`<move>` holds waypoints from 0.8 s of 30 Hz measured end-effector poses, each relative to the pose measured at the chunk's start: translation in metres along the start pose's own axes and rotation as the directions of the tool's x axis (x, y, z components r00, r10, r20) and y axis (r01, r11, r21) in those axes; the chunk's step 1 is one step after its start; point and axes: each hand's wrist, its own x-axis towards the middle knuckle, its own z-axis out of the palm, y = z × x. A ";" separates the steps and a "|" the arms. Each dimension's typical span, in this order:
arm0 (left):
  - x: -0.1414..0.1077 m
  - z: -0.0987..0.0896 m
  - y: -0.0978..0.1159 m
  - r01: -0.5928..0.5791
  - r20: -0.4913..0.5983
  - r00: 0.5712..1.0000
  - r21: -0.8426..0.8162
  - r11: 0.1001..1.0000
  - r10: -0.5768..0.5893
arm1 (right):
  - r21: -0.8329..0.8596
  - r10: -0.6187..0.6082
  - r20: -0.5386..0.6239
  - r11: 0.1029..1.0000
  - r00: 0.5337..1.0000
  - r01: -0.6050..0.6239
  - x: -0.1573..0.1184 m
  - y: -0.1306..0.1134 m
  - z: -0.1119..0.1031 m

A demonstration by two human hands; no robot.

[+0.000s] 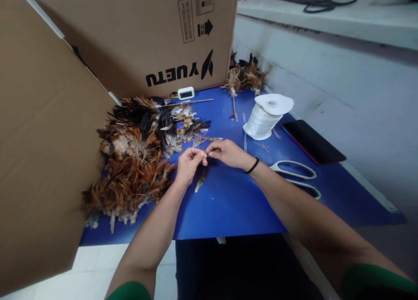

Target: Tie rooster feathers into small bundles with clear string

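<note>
Over the blue table, my left hand point(187, 167) is closed in a pinch, its fingertips meeting those of my right hand point(228, 154). A small pale bit shows between the fingertips, too small to make out. A grey and white feather point(200, 182) is just below the pinch; whether it hangs from my fingers or lies on the table I cannot tell. My right hand's fingers are pinched together too, with a black band on the wrist. A large pile of brown, orange and black feathers point(137, 156) lies left of my left hand.
A white spool point(264, 121) of clear ribbon stands beyond my right hand. White-handled scissors point(295, 171) lie beside my right forearm, with a black phone point(311, 141) farther right. A small digital timer point(186, 93), a feather bunch point(243, 75) and cardboard boxes point(130, 38) border the back.
</note>
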 end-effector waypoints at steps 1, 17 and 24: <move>0.000 0.000 0.001 0.028 -0.007 1.000 -0.023 0.999 -0.028 | -0.045 -0.034 -0.001 0.998 0.999 0.034 0.000 -0.001 -0.001; -0.003 -0.004 0.005 0.242 0.057 0.970 -0.101 0.965 -0.237 | -0.235 -0.317 -0.018 0.923 0.948 0.304 -0.007 -0.009 -0.008; -0.004 -0.004 0.005 0.302 0.075 0.951 -0.041 0.952 -0.298 | -0.289 -0.419 0.066 0.860 0.905 0.420 -0.011 -0.013 -0.011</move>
